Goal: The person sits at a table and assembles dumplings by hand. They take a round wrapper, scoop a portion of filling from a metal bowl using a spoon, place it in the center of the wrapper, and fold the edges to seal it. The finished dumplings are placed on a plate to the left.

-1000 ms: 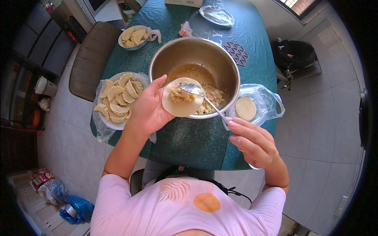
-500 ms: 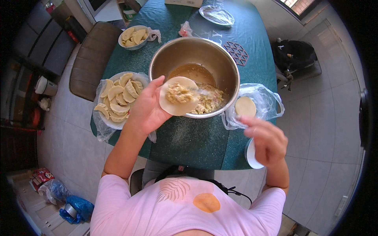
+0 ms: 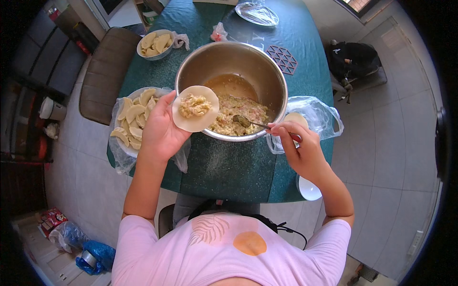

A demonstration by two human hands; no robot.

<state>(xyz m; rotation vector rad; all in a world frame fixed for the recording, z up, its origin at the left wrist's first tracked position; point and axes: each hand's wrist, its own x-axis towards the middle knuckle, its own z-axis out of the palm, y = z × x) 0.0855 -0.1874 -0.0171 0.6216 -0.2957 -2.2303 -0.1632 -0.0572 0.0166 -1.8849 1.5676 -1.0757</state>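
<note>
On the fingers of my left hand (image 3: 162, 131) lies a round dumpling wrapper (image 3: 191, 126), with a mound of filling (image 3: 194, 106) in its middle. My left hand holds it flat beside the left rim of a large steel bowl (image 3: 200, 66). My right hand (image 3: 305, 150) is closed around the red handle of a metal spoon (image 3: 257, 125). The spoon's head, with some filling on it, rests at the chopped filling (image 3: 241, 106) in the bowl. Partly hidden behind my right hand, pale round wrappers (image 3: 296, 117) lie on a clear plastic bag (image 3: 318, 119).
Folded dumplings (image 3: 135, 113) fill a bag-lined plate at the left; a smaller bowl (image 3: 155, 56) holds more behind. A lattice trivet (image 3: 282, 59) and a film-covered plate (image 3: 257, 14) lie farther back. A white bowl (image 3: 309, 189) stands at the table's right front edge.
My right hand has moved up and left, bringing the spoon into clear view at the bowl's filling. My left hand, with the wrapper, has shifted slightly left.
</note>
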